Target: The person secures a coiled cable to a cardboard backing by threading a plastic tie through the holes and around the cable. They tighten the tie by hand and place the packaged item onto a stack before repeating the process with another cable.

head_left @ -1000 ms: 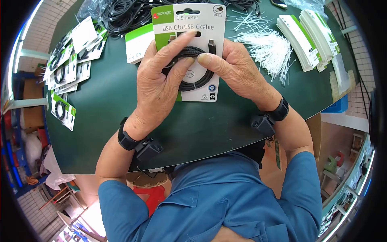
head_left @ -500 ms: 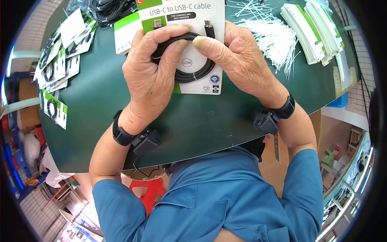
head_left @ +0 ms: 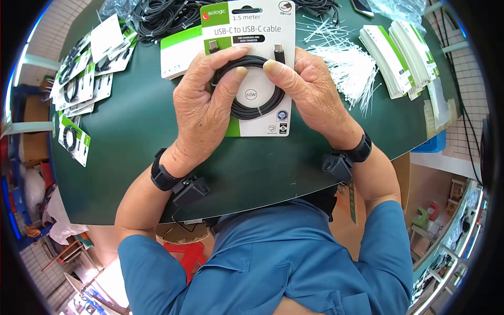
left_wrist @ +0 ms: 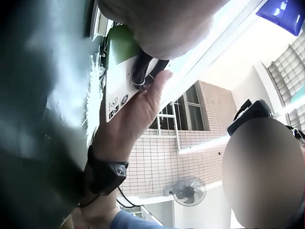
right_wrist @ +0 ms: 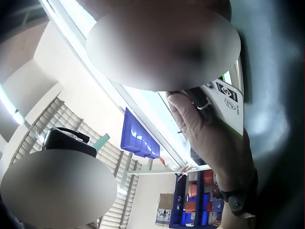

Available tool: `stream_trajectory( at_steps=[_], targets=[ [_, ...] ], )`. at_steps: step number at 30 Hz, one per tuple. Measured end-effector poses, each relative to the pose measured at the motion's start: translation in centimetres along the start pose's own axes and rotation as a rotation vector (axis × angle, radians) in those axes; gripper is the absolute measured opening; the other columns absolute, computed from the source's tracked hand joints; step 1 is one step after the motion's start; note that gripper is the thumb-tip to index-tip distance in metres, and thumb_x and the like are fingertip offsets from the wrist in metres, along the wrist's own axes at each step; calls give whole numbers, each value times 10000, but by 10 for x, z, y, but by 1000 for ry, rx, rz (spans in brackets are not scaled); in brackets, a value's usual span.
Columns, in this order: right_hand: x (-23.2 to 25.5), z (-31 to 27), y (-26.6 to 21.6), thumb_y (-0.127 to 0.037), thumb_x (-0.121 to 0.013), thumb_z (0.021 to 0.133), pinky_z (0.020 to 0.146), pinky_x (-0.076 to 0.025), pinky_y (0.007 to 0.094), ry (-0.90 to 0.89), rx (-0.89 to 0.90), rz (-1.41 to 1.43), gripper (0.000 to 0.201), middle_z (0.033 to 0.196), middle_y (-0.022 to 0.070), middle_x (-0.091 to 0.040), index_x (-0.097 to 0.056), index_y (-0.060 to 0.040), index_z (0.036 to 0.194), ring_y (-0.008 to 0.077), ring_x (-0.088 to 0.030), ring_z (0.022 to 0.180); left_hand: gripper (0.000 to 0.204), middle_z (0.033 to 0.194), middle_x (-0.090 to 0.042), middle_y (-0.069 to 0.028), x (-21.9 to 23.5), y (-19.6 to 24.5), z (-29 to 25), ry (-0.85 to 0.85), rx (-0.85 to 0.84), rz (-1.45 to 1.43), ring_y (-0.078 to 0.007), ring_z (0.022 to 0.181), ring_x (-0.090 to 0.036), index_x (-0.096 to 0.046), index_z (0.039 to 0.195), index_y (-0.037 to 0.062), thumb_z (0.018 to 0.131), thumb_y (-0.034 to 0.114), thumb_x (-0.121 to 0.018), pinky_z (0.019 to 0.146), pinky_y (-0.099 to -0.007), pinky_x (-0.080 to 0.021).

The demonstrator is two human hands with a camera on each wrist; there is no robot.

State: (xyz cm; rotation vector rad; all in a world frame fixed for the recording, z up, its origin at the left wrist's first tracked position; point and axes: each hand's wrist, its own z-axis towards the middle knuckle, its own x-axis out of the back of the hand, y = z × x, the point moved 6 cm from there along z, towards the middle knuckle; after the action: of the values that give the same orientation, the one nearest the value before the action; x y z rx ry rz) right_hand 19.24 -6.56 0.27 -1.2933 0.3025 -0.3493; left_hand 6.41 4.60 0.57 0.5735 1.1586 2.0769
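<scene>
A white and green retail card [head_left: 273,39] for a USB-C to USB-C cable faces up between my hands in the head view. Fastened to it is a coiled black braided cable [head_left: 257,112], tied at the bottom, with both plugs pointing up. My left hand [head_left: 202,107] grips the left side, its thumb and index finger lying over the coil. From the other side my right hand [head_left: 323,100] holds the card, thumb pressed on the coil's upper right and the other fingers hidden behind. In the left wrist view, the right hand [left_wrist: 126,119] grips the card's edge.
On the green table [head_left: 131,136], packaged cables [head_left: 79,86] lie at left. Behind are a green-white stack [head_left: 181,52] and loose black cables [head_left: 163,18]. White zip ties [head_left: 346,68] and stacks of cards [head_left: 386,60] are at right.
The left index finger has come down from the card's upper label onto the coil. The card shifted up in the head view, then back down; both hands keep holding it.
</scene>
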Motion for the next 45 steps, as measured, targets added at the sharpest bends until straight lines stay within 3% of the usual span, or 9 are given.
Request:
stream_trajectory(
  at_steps=[12, 16, 22, 27, 30, 35, 39, 41, 45],
  targets=[
    [-3, 0, -6, -256, -661, 1033, 734, -584, 260, 13, -3, -39, 337, 1014, 71, -746, -663, 48, 1177, 89, -687, 872, 299, 1116, -673, -62, 1, 4, 0, -59, -69, 140, -134, 1002, -650, -654, 1280, 14, 994, 88, -697, 869, -265, -534],
    [15, 5, 4, -256, -651, 1042, 748, -573, 256, 162, 35, 93, 329, 1025, 70, -748, -674, 39, 1184, 92, -684, 879, 710, 1259, -589, -150, -5, 11, -1, 51, 22, -210, -184, 1116, -627, -295, 1548, -34, 991, 137, -701, 927, -310, -545],
    [18, 2, -3, -250, -669, 1031, 908, -546, 294, 171, 9, 200, 330, 1119, 86, -741, -679, 22, 1218, 116, -669, 1019, 561, 1247, -663, -135, -16, -15, -14, -48, 622, -488, -150, 1051, -668, -513, 1416, -26, 959, 200, -749, 863, -296, -567],
    [40, 6, -20, -196, -716, 988, 934, -548, 306, 194, 87, 80, 390, 1208, 116, -710, -625, 27, 1294, 153, -673, 1057, 180, 858, -744, -57, 11, -5, 9, -127, 465, -66, -99, 785, -675, -706, 989, -15, 864, 98, -770, 729, -254, -535],
    [72, 10, -42, -121, -733, 948, 960, -538, 327, 299, 259, -32, 453, 1253, 175, -683, -580, 25, 1348, 210, -663, 1124, 193, 887, -727, -57, 20, 29, 26, -328, 311, 457, -94, 843, -640, -688, 968, -23, 818, 56, -780, 823, -279, -528],
    [34, 4, -67, -89, -802, 836, 887, -552, 313, -33, 399, -598, 496, 1096, 98, -756, -652, -22, 1304, 174, -700, 1049, 203, 879, -720, -83, 23, 48, 27, -308, 90, 559, -126, 846, -655, -662, 927, -29, 773, 45, -773, 835, -301, -531],
    [-5, -6, -61, -78, -832, 792, 694, -555, 366, -153, 474, -884, 315, 906, 153, -706, -693, -18, 1068, 334, -707, 829, 426, 1050, -723, -61, 22, 62, 27, -178, -72, 515, -135, 928, -693, -680, 1145, 14, 742, 20, -816, 856, -317, -545],
    [-3, -7, -58, -71, -822, 804, 688, -552, 363, -125, 379, -825, 267, 885, 147, -700, -681, -16, 1024, 323, -708, 810, 803, 1161, -690, -53, 32, 68, 28, -26, -149, 436, -142, 1004, -687, -530, 1454, 29, 726, 7, -867, 871, -304, -558],
    [6, -5, -51, -65, -802, 846, 679, -536, 323, 1, 212, -642, 204, 840, 112, -696, -644, -16, 966, 232, -702, 747, 926, 1091, -668, -86, 39, 57, 33, 98, -149, 359, -179, 1075, -672, -381, 1538, -14, 759, 29, -878, 918, -299, -552]
  ],
)
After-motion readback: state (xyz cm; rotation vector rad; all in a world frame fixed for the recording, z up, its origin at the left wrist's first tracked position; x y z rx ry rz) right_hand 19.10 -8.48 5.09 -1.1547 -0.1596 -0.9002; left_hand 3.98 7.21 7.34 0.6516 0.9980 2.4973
